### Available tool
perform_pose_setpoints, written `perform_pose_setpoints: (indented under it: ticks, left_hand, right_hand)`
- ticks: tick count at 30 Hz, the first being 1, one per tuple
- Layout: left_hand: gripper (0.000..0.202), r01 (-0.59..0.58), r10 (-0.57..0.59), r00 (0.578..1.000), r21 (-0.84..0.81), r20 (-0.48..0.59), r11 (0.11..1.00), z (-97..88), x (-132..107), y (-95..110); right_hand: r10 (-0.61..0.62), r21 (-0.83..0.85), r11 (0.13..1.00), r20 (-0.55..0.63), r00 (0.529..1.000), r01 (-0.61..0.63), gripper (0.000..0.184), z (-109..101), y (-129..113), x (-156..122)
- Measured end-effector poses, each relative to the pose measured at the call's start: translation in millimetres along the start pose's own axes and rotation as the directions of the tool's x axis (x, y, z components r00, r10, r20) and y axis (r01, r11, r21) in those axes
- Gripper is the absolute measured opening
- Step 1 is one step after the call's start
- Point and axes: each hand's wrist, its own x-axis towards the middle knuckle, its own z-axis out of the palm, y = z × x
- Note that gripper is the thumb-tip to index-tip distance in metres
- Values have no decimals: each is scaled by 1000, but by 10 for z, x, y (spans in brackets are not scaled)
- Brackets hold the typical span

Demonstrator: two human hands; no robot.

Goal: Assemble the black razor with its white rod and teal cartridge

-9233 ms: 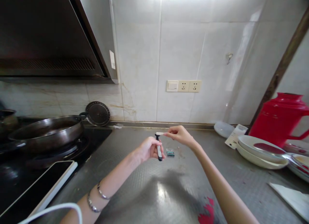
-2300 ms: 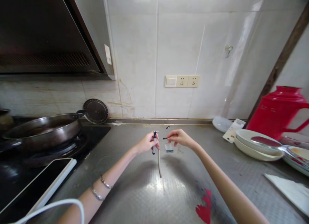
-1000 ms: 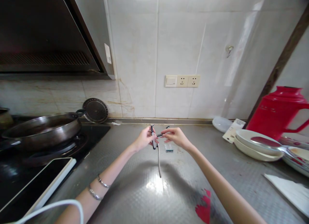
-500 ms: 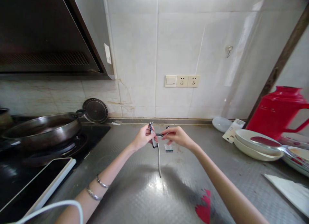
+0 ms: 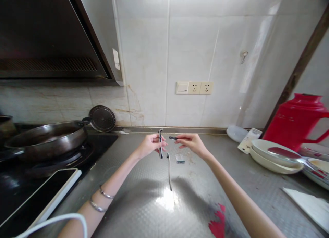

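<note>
My left hand (image 5: 153, 144), in the middle of the head view, pinches a slim black-and-silver handle-like piece (image 5: 160, 149). It stands nearly upright, with a bent dark top end. To its right, my right hand (image 5: 190, 142) grips a small flat black piece (image 5: 172, 138) between its fingertips, pointing toward the left hand. A gap separates the two pieces. Below them on the counter lies a thin grey rod (image 5: 169, 174) with a dark upper end. Beside it sits a small clear case (image 5: 180, 159) with a dark green strip. The exact kind of these pieces is too small to tell.
On the left are a steel pan (image 5: 47, 138) on the stove, a phone (image 5: 38, 200) and a white cable (image 5: 64, 216). A red jug (image 5: 293, 121), stacked plates (image 5: 275, 159) and white paper (image 5: 308, 203) are on the right. A red patch (image 5: 218, 224) marks the counter (image 5: 133, 210).
My right hand has drawn slightly right, parting the small black piece from the handle-like piece. My left hand has shifted slightly left, with its piece now more upright.
</note>
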Motion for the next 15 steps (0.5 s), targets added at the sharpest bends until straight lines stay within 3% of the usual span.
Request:
perform_pose_setpoints:
  ticks: [7,15]
  left_hand:
    - [36,-23,22,999,13,41,1000,142,-38,-84]
    - [34,-157,161,987,270,6,950,406,-86,-251]
  right_hand:
    - [-50,39,998,-35,998,51,35,21,-51,-9]
    - [-90,57,994,-20,996,91,26,36,-179,-48]
